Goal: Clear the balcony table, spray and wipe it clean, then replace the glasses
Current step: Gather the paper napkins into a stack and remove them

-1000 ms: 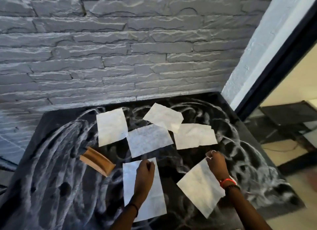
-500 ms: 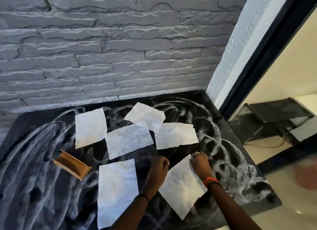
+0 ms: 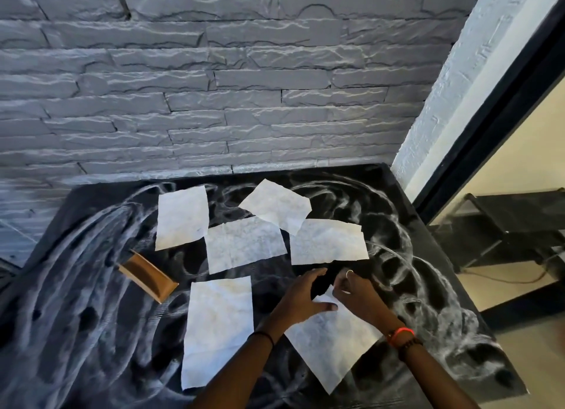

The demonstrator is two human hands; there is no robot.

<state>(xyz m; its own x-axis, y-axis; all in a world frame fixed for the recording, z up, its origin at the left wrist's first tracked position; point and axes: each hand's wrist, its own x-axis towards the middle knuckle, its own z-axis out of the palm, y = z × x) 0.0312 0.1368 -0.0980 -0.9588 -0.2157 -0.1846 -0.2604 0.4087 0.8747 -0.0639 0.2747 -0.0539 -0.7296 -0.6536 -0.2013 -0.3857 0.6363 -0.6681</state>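
A black table [image 3: 91, 317] smeared with white swirl streaks fills the lower view. Several white paper towel sheets lie flat on it. My right hand [image 3: 357, 295] pinches the top corner of the nearest right sheet [image 3: 330, 344]. My left hand [image 3: 301, 298] rests with spread fingers on the same sheet's upper left edge. Another long sheet [image 3: 218, 329] lies to the left of my left forearm. Three more sheets [image 3: 244, 243] overlap near the table's middle, and one [image 3: 182, 217] lies at the back left. No glasses are in view.
A brown wooden holder [image 3: 148, 274] lies on the table's left half. A grey brick wall [image 3: 214, 87] backs the table. A white pillar [image 3: 452, 81] and dark door frame stand at the right, with a low black shelf [image 3: 513, 222] beyond.
My left hand left the long sheet and moved right onto the right sheet. My right hand stayed at that sheet's top corner. The view shifted to the right.
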